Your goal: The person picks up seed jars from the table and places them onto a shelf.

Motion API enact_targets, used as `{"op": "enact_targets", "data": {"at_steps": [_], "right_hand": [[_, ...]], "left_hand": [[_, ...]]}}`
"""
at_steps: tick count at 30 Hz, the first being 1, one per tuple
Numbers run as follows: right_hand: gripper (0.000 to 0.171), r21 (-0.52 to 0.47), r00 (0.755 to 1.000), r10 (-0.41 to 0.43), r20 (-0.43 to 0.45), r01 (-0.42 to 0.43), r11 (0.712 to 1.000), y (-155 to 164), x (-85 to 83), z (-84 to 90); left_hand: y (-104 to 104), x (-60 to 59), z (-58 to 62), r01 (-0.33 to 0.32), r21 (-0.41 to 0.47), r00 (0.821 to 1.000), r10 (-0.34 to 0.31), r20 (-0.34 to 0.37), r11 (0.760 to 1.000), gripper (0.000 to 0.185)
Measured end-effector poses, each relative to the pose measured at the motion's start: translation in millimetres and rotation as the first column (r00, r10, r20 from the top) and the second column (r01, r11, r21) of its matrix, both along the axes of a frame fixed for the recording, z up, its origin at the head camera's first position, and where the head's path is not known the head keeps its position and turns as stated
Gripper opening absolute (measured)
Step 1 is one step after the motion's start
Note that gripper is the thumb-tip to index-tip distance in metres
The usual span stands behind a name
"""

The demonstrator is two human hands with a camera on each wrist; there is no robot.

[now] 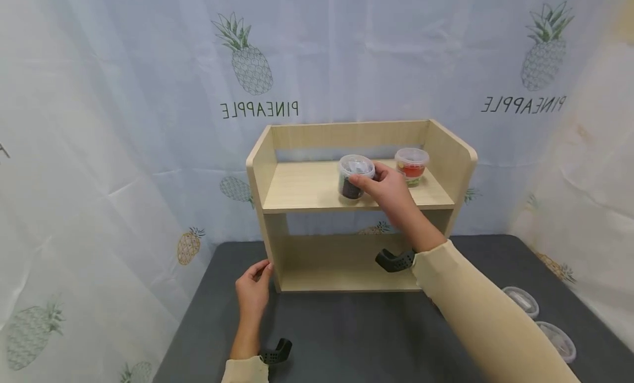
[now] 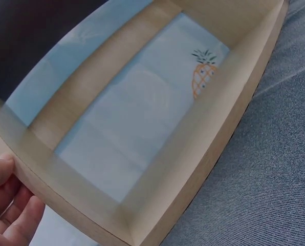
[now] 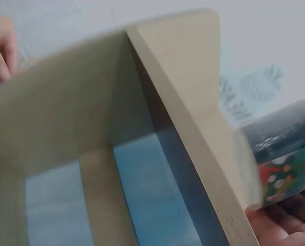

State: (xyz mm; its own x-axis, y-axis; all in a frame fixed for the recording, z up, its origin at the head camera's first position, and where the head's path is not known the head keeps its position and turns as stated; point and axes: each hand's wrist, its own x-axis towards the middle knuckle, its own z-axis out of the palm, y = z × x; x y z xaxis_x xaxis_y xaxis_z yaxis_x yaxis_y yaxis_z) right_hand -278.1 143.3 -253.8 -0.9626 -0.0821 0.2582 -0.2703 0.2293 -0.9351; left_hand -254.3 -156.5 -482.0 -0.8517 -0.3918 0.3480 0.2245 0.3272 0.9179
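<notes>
Okay so two hands are seen here, well apart, and both are occupied. A clear plastic tub [image 1: 350, 184] with dark stuff inside is gripped by the right hand [image 1: 393, 195], thumb on the near side and fingers curled round behind. The tub is held pretty much upright at the front part of the upper board [image 1: 302, 187] of a pale wooden shelf unit [image 1: 449, 157], around mid-width. Whether its base is touching the wood can't really be told. In the right wrist view, a bright red, green and white print is shown on its side.

The front edge of the left side panel [image 1: 262, 171] is pinched low down by the thumb and fingers of the left hand [image 1: 253, 294].

A second tub [image 1: 412, 165], red and green under a clear lid, is parked on the same board, just beside the right hand. The unit is set on a dark counter [image 1: 346, 336], and two round clear-topped items [image 1: 521, 301] are placed over on the right; tubs or just lids, can't be made out. A pineapple-print curtain [image 1: 148, 124] is hung behind, lettering mirrored.
</notes>
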Motion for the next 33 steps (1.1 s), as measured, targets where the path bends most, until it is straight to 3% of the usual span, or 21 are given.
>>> {"op": "enact_targets", "data": {"at_steps": [5,12,19,26,33], "right_hand": [[0.082,0.111,0.995,-0.035,0.098,0.024,0.994,-4.4,-26.5,4.2],[0.083,0.238,0.988,-0.118,0.098,0.092,0.967,-3.0,-46.1,9.6],[0.095,0.268,0.987,-0.146,0.059,0.125,0.955,-11.4,-47.0,14.0],[0.085,0.272,0.985,-0.167,0.04,0.15,0.95,-16.2,-45.5,11.5],[0.091,0.277,0.987,-0.156,0.03,0.142,0.95,-16.4,-45.6,8.3]], "left_hand": [[3.3,1.8,-4.0,0.0,0.003,1.0,0.0,-0.002,1.0,0.018],[7.2,1.3,-2.3,-0.005,-0.029,1.0,0.004,-0.012,1.0,0.018],[5.5,-1.4,2.3,-0.003,-0.02,0.999,0.002,-0.037,1.0,0.02],[2.3,-0.5,2.8,-0.01,-0.024,1.0,0.009,-0.027,1.0,0.02],[1.3,1.4,-0.1,-0.019,-0.019,1.0,0.019,-0.02,1.0,0.02]]}}
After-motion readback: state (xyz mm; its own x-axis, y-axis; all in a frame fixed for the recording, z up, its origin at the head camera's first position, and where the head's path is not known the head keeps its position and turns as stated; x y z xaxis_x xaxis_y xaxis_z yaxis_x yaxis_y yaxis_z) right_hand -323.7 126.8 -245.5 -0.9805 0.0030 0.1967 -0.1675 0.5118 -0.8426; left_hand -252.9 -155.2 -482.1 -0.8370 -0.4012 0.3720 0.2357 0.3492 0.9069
